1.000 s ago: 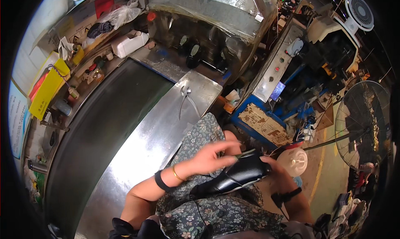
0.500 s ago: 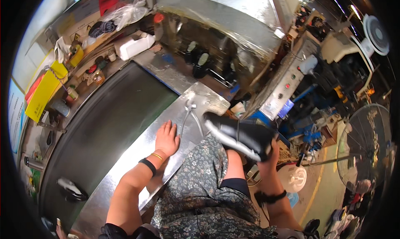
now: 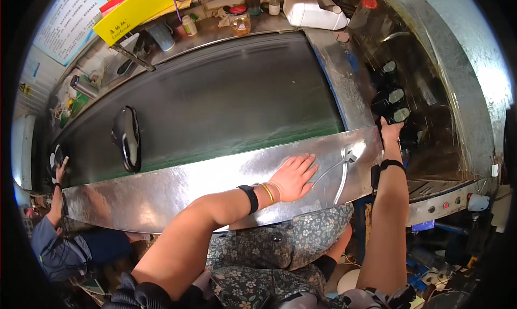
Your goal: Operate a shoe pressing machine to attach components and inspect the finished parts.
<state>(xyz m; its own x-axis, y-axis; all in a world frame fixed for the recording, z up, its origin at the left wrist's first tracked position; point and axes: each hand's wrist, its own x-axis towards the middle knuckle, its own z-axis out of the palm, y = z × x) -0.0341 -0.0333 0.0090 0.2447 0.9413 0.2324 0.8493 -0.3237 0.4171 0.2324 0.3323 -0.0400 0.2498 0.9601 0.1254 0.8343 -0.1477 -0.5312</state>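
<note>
My left hand (image 3: 293, 177) lies flat, fingers apart, on the shiny metal ledge (image 3: 177, 196) beside a dark conveyor belt (image 3: 242, 88). Just right of its fingertips rest metal pincers (image 3: 341, 184) with two curved handles. My right hand (image 3: 392, 130) reaches into the dark opening of a machine at the right, its fingers closed on a black shoe (image 3: 402, 115) with a pale top surface; its lower part is hidden in shadow. More black shoes (image 3: 396, 96) with similar pale tops stand in a row beyond it. Another black shoe (image 3: 127, 139) sits on the belt at the left.
At the far left a co-worker's hand (image 3: 60, 171) touches a shoe (image 3: 54, 159). A white jug (image 3: 312, 11), a red-lidded jar (image 3: 239, 21) and a yellow box (image 3: 140, 10) line the back shelf. A button panel (image 3: 444, 204) is at the right.
My view has turned left. My right hand has moved from beside my lap, where it held a black shoe with a white sole, into the machine opening. My left hand stays on the ledge.
</note>
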